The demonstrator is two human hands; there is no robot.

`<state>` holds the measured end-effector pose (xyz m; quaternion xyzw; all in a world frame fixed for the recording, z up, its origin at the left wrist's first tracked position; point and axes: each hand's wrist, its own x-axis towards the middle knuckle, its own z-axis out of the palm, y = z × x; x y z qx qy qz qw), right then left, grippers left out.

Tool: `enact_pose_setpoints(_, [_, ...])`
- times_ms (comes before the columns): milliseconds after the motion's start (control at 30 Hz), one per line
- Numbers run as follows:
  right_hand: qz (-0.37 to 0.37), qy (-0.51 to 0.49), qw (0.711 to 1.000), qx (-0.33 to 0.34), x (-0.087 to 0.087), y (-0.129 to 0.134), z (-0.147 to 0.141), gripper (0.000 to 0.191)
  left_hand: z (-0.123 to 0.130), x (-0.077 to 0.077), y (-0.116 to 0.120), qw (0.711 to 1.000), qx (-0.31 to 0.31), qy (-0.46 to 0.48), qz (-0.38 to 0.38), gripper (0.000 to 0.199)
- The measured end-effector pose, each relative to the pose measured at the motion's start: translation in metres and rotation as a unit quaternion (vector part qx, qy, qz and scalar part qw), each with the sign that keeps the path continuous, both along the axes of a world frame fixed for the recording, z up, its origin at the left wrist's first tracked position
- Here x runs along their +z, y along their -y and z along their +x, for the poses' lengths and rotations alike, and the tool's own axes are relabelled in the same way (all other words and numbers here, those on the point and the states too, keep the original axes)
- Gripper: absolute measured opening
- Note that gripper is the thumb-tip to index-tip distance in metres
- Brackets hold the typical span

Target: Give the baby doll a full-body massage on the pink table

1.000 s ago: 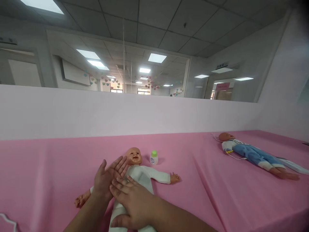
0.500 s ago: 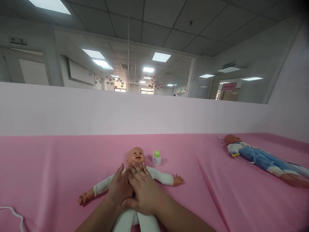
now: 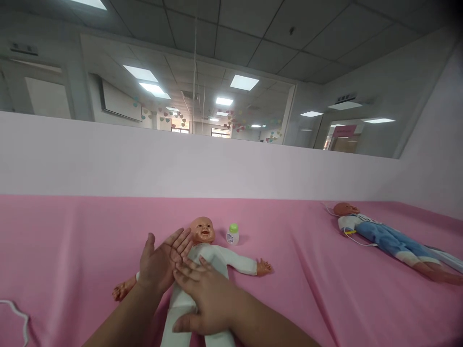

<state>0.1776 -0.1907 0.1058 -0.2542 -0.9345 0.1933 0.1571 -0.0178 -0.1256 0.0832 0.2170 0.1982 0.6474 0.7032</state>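
Observation:
A baby doll [image 3: 217,258] in white cloth lies face up, its head toward the wall and its arms spread out. My left hand [image 3: 161,260] is palm up with fingers stretched, over the doll's arm and beside its chest. Palm down, my right hand [image 3: 208,294] lies over the doll's belly, fingers extended, and its fingertips meet the palm side of my left hand. Neither hand holds anything. Beside the doll's head stands a small clear bottle [image 3: 232,236] with a green cap.
Pink cloth [image 3: 282,299] covers the surface. A second doll [image 3: 383,236] in blue and white lies at the right with a thin white tube. A white cord [image 3: 20,313] lies at the lower left. Behind is a low white wall [image 3: 217,168] with glass above.
My hands were together over the doll's chest; my left hand has moved left and turned palm up, and my right hand has shifted slightly toward me. The doll's chest now shows.

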Motion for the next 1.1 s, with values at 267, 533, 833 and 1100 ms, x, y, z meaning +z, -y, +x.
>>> enact_pose_setpoints(267, [0.051,-0.012,0.998,-0.045,-0.001,0.004,-0.005,0.106,0.043,-0.013,0.022,0.997,-0.065,-0.012,-0.036,0.075])
enact_pose_setpoints(533, [0.051,0.034,0.989,-0.136,-0.026,-0.039,0.005,0.106,0.039,-0.01,0.021,0.996,-0.091,-0.006,0.004,0.072])
enact_pose_setpoints(833, [0.006,-0.002,1.0,-0.03,-0.022,-0.02,-0.003,0.109,0.014,0.004,0.009,0.998,0.014,-0.053,-0.01,0.069])
enact_pose_setpoints(1100, [0.012,-0.009,1.0,0.008,-0.025,-0.017,-0.009,0.123,0.031,0.002,0.019,1.0,-0.006,-0.012,-0.025,0.064])
